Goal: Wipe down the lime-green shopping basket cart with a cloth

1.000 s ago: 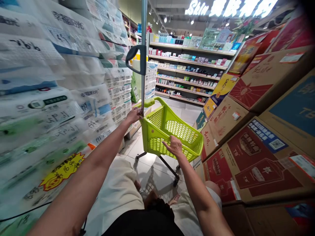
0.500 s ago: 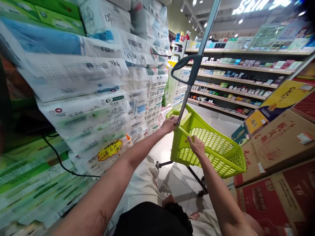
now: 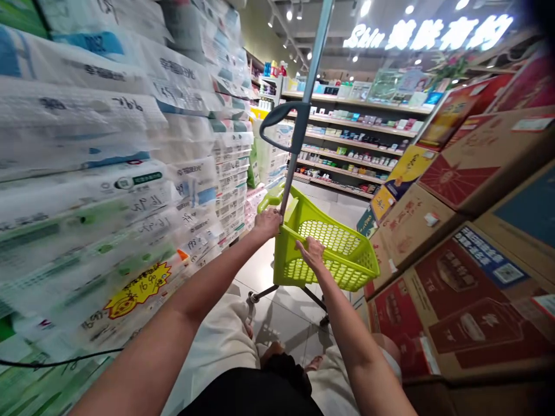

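A lime-green shopping cart (image 3: 284, 263) with a slotted basket stands in front of me on a dark wheeled frame. From its near corner rises a tall grey pole (image 3: 318, 52) carrying a dark loop handle (image 3: 286, 127). My left hand (image 3: 267, 223) is closed at the cart's corner, right beside the foot of the pole. Over the near rim lies my right hand (image 3: 313, 253), gripping it with the thumb on the outside; its fingertips are partly hidden. No goods show clearly in the visible part of the basket.
Plastic-wrapped tissue packs (image 3: 173, 138) are stacked high on the left, with a yellow price tag (image 3: 137, 290). Cardboard cartons (image 3: 468, 289) wall the right side. Tiled floor (image 3: 288, 329) runs between them towards shelves of small boxed goods (image 3: 347, 138). A black cable (image 3: 65, 363) hangs low left.
The view has turned right, so the cart and both hands sit further left in the picture, and more cartons show. Both hands keep their hold on the cart.
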Demonstrator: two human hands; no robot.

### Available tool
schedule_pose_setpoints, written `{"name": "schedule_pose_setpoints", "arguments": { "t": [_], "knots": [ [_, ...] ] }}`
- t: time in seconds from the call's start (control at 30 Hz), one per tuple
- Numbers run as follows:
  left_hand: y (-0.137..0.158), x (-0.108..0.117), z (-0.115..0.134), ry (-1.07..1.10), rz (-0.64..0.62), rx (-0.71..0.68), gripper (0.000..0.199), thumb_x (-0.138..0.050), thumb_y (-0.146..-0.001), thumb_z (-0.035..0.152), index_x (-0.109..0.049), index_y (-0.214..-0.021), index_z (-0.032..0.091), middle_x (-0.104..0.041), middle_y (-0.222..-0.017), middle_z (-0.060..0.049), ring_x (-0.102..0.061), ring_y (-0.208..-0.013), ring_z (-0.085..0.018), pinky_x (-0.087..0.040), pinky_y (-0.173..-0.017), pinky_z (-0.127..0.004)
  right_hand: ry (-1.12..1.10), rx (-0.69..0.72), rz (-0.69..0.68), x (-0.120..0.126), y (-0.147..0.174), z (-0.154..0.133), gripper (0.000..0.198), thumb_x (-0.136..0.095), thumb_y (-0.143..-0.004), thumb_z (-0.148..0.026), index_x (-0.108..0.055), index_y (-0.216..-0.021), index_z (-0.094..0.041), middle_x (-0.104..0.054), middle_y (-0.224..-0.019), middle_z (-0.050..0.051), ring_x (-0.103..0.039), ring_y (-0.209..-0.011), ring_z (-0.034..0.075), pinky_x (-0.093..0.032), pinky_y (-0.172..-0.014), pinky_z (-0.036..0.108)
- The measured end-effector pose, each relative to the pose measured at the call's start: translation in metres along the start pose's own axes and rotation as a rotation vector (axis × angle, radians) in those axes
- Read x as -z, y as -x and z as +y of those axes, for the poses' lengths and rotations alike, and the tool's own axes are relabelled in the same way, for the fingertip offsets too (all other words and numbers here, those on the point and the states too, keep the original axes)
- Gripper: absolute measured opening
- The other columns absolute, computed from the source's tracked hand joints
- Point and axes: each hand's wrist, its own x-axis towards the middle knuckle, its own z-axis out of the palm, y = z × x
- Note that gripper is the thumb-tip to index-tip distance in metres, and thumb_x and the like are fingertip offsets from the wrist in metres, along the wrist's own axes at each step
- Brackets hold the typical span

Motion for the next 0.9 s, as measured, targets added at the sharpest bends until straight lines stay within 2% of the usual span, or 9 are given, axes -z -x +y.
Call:
{"name": "schedule_pose_setpoints", "arguments": {
  "t": [0.13,0.3,0.43,0.53,0.63,0.7,0.8,0.83,0.9],
  "knots": [
    [-0.006,-0.004,-0.001,-0.075,0.018,-0.040,0.027,-0.059,-0.090,0.014,-0.074,-0.113,0.012,-0.067,-0.118,-0.021,-0.064,-0.107,-0.033,-0.054,-0.088,-0.044,-0.035,-0.009,0.000,-0.002,-0.003,-0.001,0.059,-0.032,-0.099,-0.074,-0.056,-0.080,-0.024,-0.065,-0.086,0.004,-0.052,-0.088,0.023,-0.029,-0.084,0.034],
    [-0.004,-0.018,-0.004,-0.111,0.146,-0.104,0.041,-0.039,-0.096,0.006,-0.068,-0.124,0.009,-0.064,-0.127,-0.024,-0.057,-0.118,-0.034,-0.049,-0.097,-0.050,-0.061,-0.010,0.033,0.000,0.001,-0.006,0.053,-0.041,-0.099,-0.071,-0.059,-0.085,-0.023,-0.066,-0.089,0.004,-0.054,-0.091,0.023,-0.029,-0.087,0.035],
    [-0.022,-0.012,-0.042,-0.013,0.153,-0.281,0.029,-0.050,-0.091,0.011,-0.074,-0.107,0.014,-0.070,-0.111,-0.016,-0.061,-0.105,-0.028,-0.052,-0.093,-0.043,-0.071,-0.003,0.065,0.003,0.006,-0.005,0.051,-0.041,-0.100,-0.068,-0.059,-0.086,-0.023,-0.067,-0.088,0.004,-0.054,-0.092,0.023,-0.028,-0.087,0.035],
    [-0.030,-0.012,-0.083,0.104,0.142,-0.476,0.033,-0.056,-0.082,0.012,-0.074,-0.109,0.018,-0.071,-0.118,-0.012,-0.063,-0.109,-0.026,-0.052,-0.100,-0.042,-0.087,0.014,0.092,0.007,0.011,-0.002,0.051,-0.042,-0.100,-0.067,-0.058,-0.081,-0.023,-0.067,-0.087,0.004,-0.054,-0.091,0.023,-0.028,-0.087,0.035],
    [-0.013,-0.034,-0.106,0.227,0.322,-0.557,0.044,-0.053,-0.081,0.011,-0.070,-0.122,0.016,-0.066,-0.133,-0.016,-0.059,-0.124,-0.029,-0.048,-0.111,-0.049,-0.107,0.033,0.131,0.014,0.019,0.004,0.049,-0.044,-0.100,-0.065,-0.058,-0.080,-0.023,-0.067,-0.086,0.004,-0.056,-0.091,0.023,-0.029,-0.090,0.036],
    [0.003,-0.058,-0.106,0.360,0.488,-0.553,0.047,-0.051,-0.083,0.011,-0.067,-0.126,0.017,-0.064,-0.138,-0.016,-0.055,-0.131,-0.030,-0.046,-0.115,-0.052,-0.115,0.046,0.153,0.020,0.024,0.010,0.047,-0.046,-0.100,-0.063,-0.059,-0.080,-0.022,-0.067,-0.085,0.005,-0.056,-0.090,0.023,-0.029,-0.091,0.036],
    [0.008,-0.082,-0.095,0.569,0.641,-0.388,0.049,-0.052,-0.080,0.013,-0.066,-0.127,0.016,-0.063,-0.138,-0.016,-0.054,-0.133,-0.029,-0.046,-0.117,-0.053,-0.115,0.066,0.163,0.030,0.031,0.022,0.044,-0.047,-0.101,-0.059,-0.059,-0.079,-0.023,-0.068,-0.085,0.004,-0.057,-0.090,0.022,-0.030,-0.091,0.036],
    [0.004,-0.084,-0.091,0.641,0.634,-0.312,0.050,-0.053,-0.078,0.013,-0.067,-0.125,0.015,-0.065,-0.134,-0.015,-0.057,-0.130,-0.029,-0.048,-0.115,-0.053,-0.112,0.071,0.160,0.033,0.032,0.026,0.043,-0.047,-0.101,-0.058,-0.058,-0.077,-0.023,-0.067,-0.085,0.004,-0.056,-0.089,0.022,-0.030,-0.091,0.036],
    [-0.009,-0.079,-0.085,0.764,0.510,-0.206,0.050,-0.054,-0.073,0.011,-0.070,-0.120,0.014,-0.071,-0.119,-0.012,-0.063,-0.117,-0.028,-0.056,-0.105,-0.051,-0.107,0.075,0.152,0.039,0.033,0.035,0.043,-0.047,-0.101,-0.056,-0.056,-0.075,-0.023,-0.066,-0.082,0.003,-0.056,-0.087,0.021,-0.031,-0.090,0.035]
  ]
}}
